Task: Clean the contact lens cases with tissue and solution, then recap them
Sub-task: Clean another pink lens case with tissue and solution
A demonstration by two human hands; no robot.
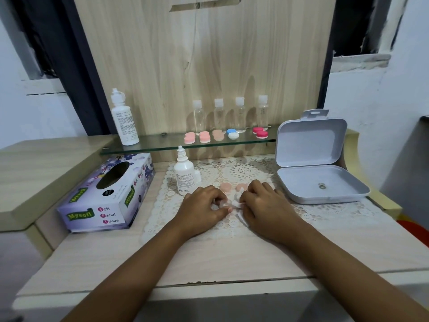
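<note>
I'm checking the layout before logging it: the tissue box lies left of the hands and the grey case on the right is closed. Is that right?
One thing is off: the grey case is open, its lid standing up, as the head view shows. The rest holds: the tissue box does lie on the left.

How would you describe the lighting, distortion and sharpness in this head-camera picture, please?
Head view: soft, even light; the clear bottles cast faint shadows on the wooden panel; wide-angle distortion bows the table edge and slants the panel's sides; the tissue box print reads sharp, but the tissue between the left hand and right hand is washed out.
</note>
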